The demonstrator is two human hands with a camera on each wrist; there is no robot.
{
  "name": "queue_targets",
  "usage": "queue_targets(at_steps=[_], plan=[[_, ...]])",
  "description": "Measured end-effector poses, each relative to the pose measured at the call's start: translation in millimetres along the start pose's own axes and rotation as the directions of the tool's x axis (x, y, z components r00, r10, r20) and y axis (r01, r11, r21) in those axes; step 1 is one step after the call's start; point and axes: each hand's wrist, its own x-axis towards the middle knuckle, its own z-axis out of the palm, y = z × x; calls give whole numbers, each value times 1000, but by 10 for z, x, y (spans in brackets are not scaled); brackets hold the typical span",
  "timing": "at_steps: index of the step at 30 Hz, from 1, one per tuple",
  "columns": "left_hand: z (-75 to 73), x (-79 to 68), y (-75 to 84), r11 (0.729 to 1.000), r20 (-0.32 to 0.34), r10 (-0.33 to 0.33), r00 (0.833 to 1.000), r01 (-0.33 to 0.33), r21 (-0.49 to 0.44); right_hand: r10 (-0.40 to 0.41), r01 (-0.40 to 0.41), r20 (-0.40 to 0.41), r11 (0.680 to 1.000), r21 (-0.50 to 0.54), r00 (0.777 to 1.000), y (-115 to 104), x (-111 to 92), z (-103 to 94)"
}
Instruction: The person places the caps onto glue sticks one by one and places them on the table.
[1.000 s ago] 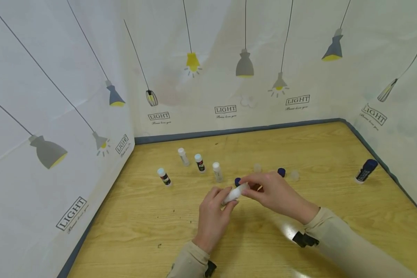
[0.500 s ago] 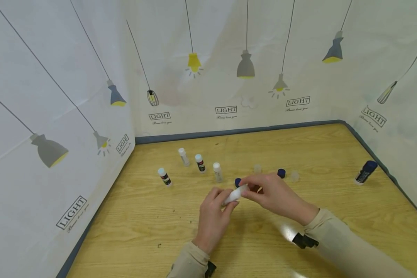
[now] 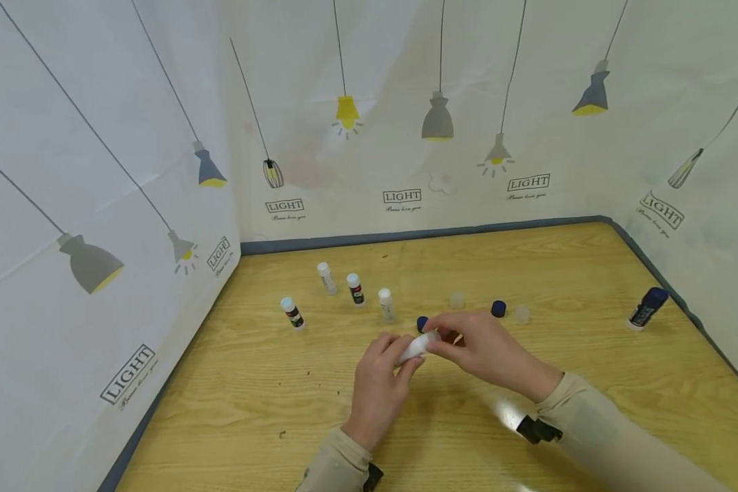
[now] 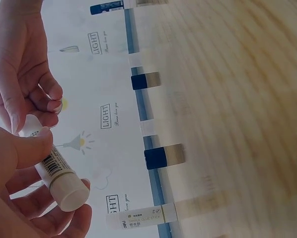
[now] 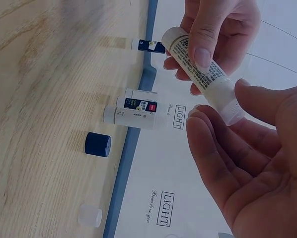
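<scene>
My left hand [image 3: 378, 386] grips the body of a white glue stick [image 3: 413, 347] between thumb and fingers, above the middle of the table. The stick is tilted, its barcode label showing in the left wrist view. At its far end, my right hand [image 3: 492, 350] pinches the translucent cap [image 5: 225, 101] between thumb and fingertips. In the right wrist view the cap sits on the end of the stick. Just beyond the right fingers, a dark blue cap [image 3: 422, 323] stands on the table, partly hidden by them.
Several glue sticks stand at the left back, including a white one [image 3: 386, 306] and a dark-labelled one [image 3: 355, 290]. Behind my right hand lie another blue cap [image 3: 499, 309] and two translucent caps, one [image 3: 522, 314] farther right. A blue-capped glue stick [image 3: 647, 309] stands near the right edge.
The head view has shifted slightly, so the scene sits a little lower and to the right. Both hands keep their hold on the glue stick and its cap.
</scene>
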Motion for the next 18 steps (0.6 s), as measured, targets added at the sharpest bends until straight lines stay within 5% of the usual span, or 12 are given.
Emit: queue_targets(at_steps=[8, 18], plan=[[-27, -6, 20, 999, 36, 2, 999, -3, 35, -6, 6, 19, 1000, -22, 1000, 13, 7, 12], [-28, 30, 154, 955, 20, 148, 989, -148, 258, -39, 38, -20, 998, -53, 999, 15, 19, 38]])
